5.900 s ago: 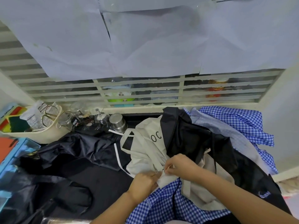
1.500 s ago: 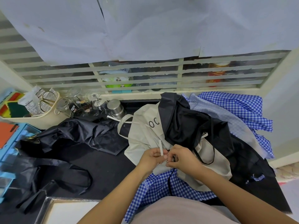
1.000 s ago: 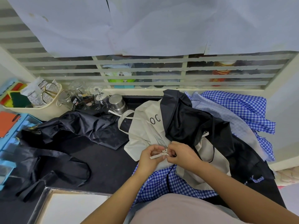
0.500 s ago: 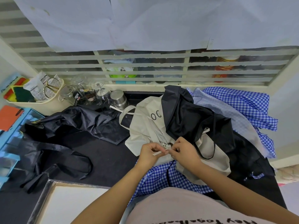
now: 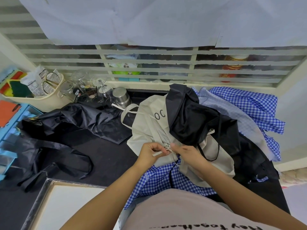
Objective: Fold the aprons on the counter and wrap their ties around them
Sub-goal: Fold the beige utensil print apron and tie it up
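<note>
Left hand [image 5: 149, 154]: fingers curled, thumb and forefinger pinching a cream tie [image 5: 159, 153] near its loose end.
Right hand [image 5: 188, 153]: fingers curled, pinching the same tie just to the right, where it meets the bunched cloth; the two hands nearly touch.
Cream apron [image 5: 147, 130]: crumpled at the middle of the dark counter [image 5: 108, 156], letters "OC" showing, neck loop lying to its far left.
Black apron [image 5: 189, 120]: draped over the cream one's right half, a thin black strap hanging in a loop.
Blue checked apron [image 5: 159, 179]: under the cream apron, at the near edge.
More checked cloth [image 5: 245, 103]: heaped far right.
Second black apron [image 5: 74, 120]: spread unfolded to the left, straps trailing near.
Steel canister [image 5: 122, 97], glass jars [image 5: 83, 87], cream basket [image 5: 41, 101]: far left, along the slatted window.
</note>
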Demonstrator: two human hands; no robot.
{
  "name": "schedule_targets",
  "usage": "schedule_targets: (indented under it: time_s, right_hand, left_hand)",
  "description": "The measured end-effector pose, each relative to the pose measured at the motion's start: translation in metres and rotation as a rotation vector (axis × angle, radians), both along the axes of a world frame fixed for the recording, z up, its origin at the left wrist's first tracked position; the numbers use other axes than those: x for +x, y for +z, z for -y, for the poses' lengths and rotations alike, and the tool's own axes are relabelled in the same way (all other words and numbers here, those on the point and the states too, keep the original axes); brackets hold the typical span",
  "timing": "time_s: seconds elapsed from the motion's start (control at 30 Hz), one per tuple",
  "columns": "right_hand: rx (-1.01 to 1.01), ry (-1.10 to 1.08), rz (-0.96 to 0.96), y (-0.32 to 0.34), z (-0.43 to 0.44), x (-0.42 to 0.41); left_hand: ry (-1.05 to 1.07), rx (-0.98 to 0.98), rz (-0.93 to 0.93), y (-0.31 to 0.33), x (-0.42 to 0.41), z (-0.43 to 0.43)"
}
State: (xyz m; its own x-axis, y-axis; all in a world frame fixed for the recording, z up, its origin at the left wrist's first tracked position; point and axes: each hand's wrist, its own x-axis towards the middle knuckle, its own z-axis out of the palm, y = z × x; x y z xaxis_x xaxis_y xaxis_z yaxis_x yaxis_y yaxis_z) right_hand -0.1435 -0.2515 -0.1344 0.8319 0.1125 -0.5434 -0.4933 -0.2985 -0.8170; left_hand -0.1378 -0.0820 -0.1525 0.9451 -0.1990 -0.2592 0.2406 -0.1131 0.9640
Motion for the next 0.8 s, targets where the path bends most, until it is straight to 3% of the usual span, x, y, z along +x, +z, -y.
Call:
schedule_targets:
  time_s: [0.2,0.37,0.53,0.73,0.8]
  right_hand:
    - [0.172,-0.12,-0.009,0.005,-0.017,-0.004]
    - [0.466,-0.278,-0.135,0.007,-0.011,-0.001]
    - [0.35,-0.312,-0.043,0.008,0.012,0.014]
    - [0.893,-0.493,-0.25,0.012,0.018,0.018]
    - [0.977,-0.512,-0.28,0.012,0.023,0.023]
  left_hand:
    - [0.028,0.038,0.026,-0.001,-0.002,0.004]
    - [-0.039,0.088,0.037,-0.003,-0.004,0.003]
    - [-0.136,0.136,0.051,0.004,-0.006,0.0]
    - [-0.259,0.367,0.184,0.004,-0.008,-0.01]
    - [-0.305,0.428,0.223,0.002,-0.01,-0.014]
